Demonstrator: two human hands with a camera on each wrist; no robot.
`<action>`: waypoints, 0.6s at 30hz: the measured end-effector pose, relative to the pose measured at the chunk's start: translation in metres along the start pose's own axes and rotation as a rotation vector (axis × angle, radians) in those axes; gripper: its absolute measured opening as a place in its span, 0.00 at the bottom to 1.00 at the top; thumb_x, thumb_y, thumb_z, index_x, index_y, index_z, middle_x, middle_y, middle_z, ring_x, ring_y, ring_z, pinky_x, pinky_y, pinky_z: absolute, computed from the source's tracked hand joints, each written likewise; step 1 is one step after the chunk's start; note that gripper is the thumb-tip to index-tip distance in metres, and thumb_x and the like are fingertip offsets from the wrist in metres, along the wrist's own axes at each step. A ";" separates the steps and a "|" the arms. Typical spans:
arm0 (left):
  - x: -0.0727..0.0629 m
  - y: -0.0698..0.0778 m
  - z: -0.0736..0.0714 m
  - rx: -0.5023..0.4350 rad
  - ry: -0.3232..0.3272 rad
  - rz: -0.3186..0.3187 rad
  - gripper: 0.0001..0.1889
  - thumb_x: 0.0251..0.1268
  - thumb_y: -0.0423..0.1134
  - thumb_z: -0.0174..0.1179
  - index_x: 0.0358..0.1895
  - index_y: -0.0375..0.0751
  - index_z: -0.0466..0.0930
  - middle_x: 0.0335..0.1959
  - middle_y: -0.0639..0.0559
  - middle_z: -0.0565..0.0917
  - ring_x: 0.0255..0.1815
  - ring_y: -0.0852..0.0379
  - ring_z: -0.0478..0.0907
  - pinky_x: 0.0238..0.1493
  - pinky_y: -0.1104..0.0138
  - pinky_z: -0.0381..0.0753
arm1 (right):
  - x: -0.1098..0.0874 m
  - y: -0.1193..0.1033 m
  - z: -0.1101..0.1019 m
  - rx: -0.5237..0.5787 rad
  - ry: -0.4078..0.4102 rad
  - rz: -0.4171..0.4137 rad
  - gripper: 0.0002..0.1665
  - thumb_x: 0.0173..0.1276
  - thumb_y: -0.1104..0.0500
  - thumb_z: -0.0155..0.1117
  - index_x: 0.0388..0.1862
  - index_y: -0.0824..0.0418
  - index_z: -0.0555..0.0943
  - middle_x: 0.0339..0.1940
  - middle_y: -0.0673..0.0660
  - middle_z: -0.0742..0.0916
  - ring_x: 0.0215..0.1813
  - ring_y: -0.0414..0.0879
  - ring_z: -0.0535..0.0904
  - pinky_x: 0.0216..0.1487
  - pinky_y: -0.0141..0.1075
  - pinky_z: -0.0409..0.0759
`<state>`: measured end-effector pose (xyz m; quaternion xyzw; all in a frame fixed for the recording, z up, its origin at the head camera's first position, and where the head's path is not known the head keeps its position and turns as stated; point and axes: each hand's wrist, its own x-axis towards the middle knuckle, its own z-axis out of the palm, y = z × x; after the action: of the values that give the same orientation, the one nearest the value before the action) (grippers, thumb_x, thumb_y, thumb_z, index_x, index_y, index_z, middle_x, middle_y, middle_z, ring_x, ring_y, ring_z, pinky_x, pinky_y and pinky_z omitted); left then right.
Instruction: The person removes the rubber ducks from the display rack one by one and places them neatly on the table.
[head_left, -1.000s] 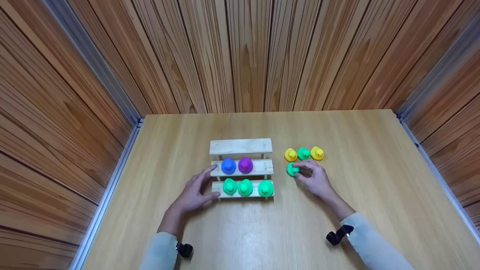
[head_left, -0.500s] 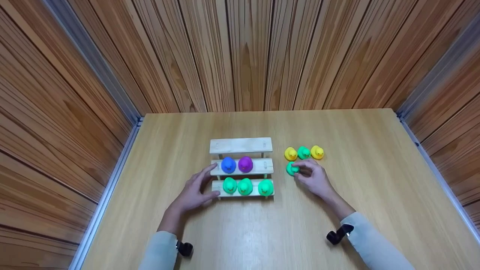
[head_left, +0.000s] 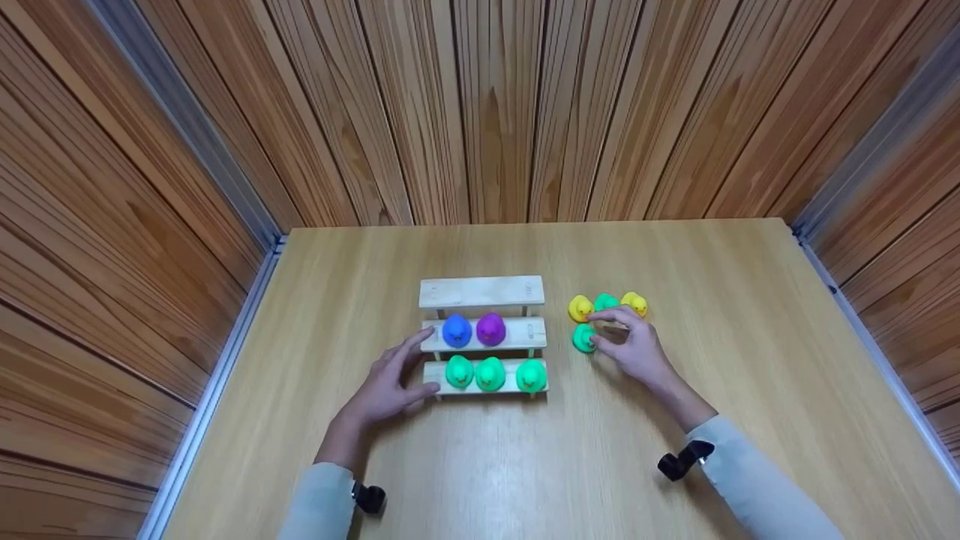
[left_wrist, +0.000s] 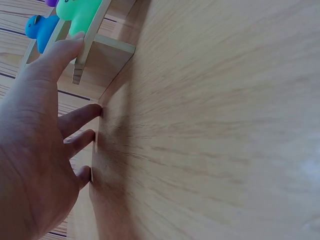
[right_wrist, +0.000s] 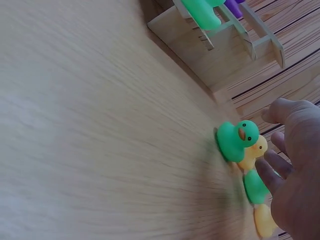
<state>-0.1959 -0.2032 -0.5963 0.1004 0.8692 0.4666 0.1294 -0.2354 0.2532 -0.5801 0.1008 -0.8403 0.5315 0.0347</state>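
A three-step wooden rack (head_left: 480, 291) stands mid-table. Its middle step bears a blue duck (head_left: 457, 331) and a purple duck (head_left: 491, 329). Three green ducks, one of them at the right end (head_left: 531, 376), sit on the lowest step. My left hand (head_left: 384, 386) rests at the rack's left end, thumb on the lowest step, fingers spread. To the rack's right, a single green duck (right_wrist: 231, 141) stands upright on the table. My right hand (head_left: 641, 352) is beside it, thumb and fingers parted; in the right wrist view a gap shows between hand and duck.
Behind that duck is a short row: a yellow duck (head_left: 579, 308), a green duck (head_left: 605, 301) and another yellow duck (head_left: 634, 303). The right hand's fingers reach close to this row. Wood-plank walls (head_left: 495, 112) enclose the table at the back and sides.
My right hand has let go of the front green duck, its fingers parting and lifting off. The duck stays put. My left hand has not moved.
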 end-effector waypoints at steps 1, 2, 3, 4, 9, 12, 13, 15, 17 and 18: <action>0.000 0.000 0.000 0.001 -0.001 -0.002 0.48 0.72 0.60 0.77 0.84 0.96 0.54 0.90 0.50 0.71 0.94 0.37 0.56 0.90 0.25 0.52 | 0.001 -0.001 -0.001 -0.006 0.006 -0.005 0.20 0.72 0.75 0.75 0.62 0.69 0.88 0.65 0.67 0.86 0.71 0.63 0.86 0.76 0.59 0.85; 0.000 -0.001 0.000 0.003 -0.002 -0.003 0.48 0.71 0.60 0.77 0.84 0.96 0.54 0.90 0.50 0.71 0.94 0.37 0.56 0.90 0.25 0.53 | 0.001 -0.003 -0.001 -0.007 0.011 -0.010 0.21 0.72 0.75 0.75 0.62 0.70 0.88 0.65 0.67 0.86 0.70 0.62 0.86 0.76 0.59 0.85; 0.000 -0.001 0.000 0.003 -0.002 -0.004 0.48 0.71 0.60 0.77 0.85 0.95 0.54 0.90 0.50 0.71 0.94 0.37 0.56 0.90 0.25 0.53 | 0.002 -0.005 -0.001 -0.013 0.016 -0.013 0.21 0.72 0.75 0.75 0.62 0.70 0.89 0.65 0.67 0.86 0.69 0.60 0.85 0.76 0.59 0.85; 0.000 -0.002 0.001 0.004 -0.002 -0.004 0.48 0.71 0.60 0.77 0.85 0.95 0.54 0.90 0.50 0.71 0.94 0.37 0.56 0.90 0.25 0.53 | 0.003 -0.006 -0.002 -0.019 0.019 -0.018 0.21 0.72 0.75 0.75 0.62 0.70 0.88 0.65 0.67 0.86 0.69 0.58 0.85 0.75 0.60 0.85; 0.001 -0.003 0.001 -0.003 -0.001 0.016 0.49 0.71 0.60 0.77 0.87 0.88 0.55 0.89 0.47 0.73 0.94 0.35 0.56 0.90 0.25 0.51 | 0.004 -0.014 -0.001 -0.013 0.006 -0.026 0.20 0.72 0.74 0.75 0.62 0.70 0.89 0.64 0.65 0.87 0.69 0.53 0.84 0.76 0.59 0.85; 0.001 -0.003 0.001 -0.005 -0.005 0.022 0.49 0.71 0.60 0.77 0.87 0.88 0.55 0.89 0.47 0.72 0.95 0.35 0.56 0.91 0.26 0.50 | 0.004 -0.018 0.001 0.007 -0.011 -0.023 0.20 0.73 0.74 0.75 0.62 0.69 0.89 0.63 0.63 0.87 0.70 0.54 0.84 0.77 0.57 0.85; 0.001 -0.003 0.001 -0.006 -0.006 0.020 0.49 0.71 0.60 0.77 0.87 0.89 0.55 0.89 0.47 0.72 0.95 0.35 0.56 0.91 0.26 0.50 | 0.004 -0.019 0.002 0.012 -0.016 -0.023 0.20 0.73 0.73 0.76 0.62 0.68 0.89 0.63 0.62 0.87 0.71 0.53 0.84 0.77 0.56 0.85; 0.001 -0.003 0.000 -0.006 -0.006 0.015 0.48 0.71 0.60 0.77 0.86 0.91 0.55 0.90 0.47 0.72 0.95 0.35 0.56 0.91 0.26 0.51 | 0.003 -0.022 0.003 0.019 -0.025 -0.027 0.20 0.73 0.72 0.76 0.62 0.67 0.89 0.63 0.60 0.87 0.71 0.53 0.84 0.77 0.56 0.85; 0.001 -0.002 0.000 -0.005 -0.004 0.014 0.48 0.71 0.60 0.77 0.85 0.92 0.55 0.89 0.47 0.72 0.95 0.35 0.57 0.90 0.25 0.51 | 0.002 -0.026 0.005 0.027 -0.033 -0.035 0.20 0.73 0.72 0.76 0.62 0.67 0.89 0.62 0.60 0.87 0.70 0.53 0.84 0.78 0.56 0.85; 0.001 -0.002 0.000 -0.004 -0.004 0.013 0.48 0.71 0.60 0.77 0.85 0.92 0.56 0.89 0.47 0.72 0.94 0.35 0.57 0.90 0.25 0.51 | 0.002 -0.028 0.006 0.031 -0.035 -0.038 0.20 0.73 0.72 0.76 0.63 0.68 0.89 0.62 0.61 0.87 0.70 0.53 0.84 0.78 0.57 0.84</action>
<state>-0.1968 -0.2038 -0.5979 0.1066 0.8673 0.4691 0.1282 -0.2315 0.2360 -0.5569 0.1265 -0.8305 0.5417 0.0284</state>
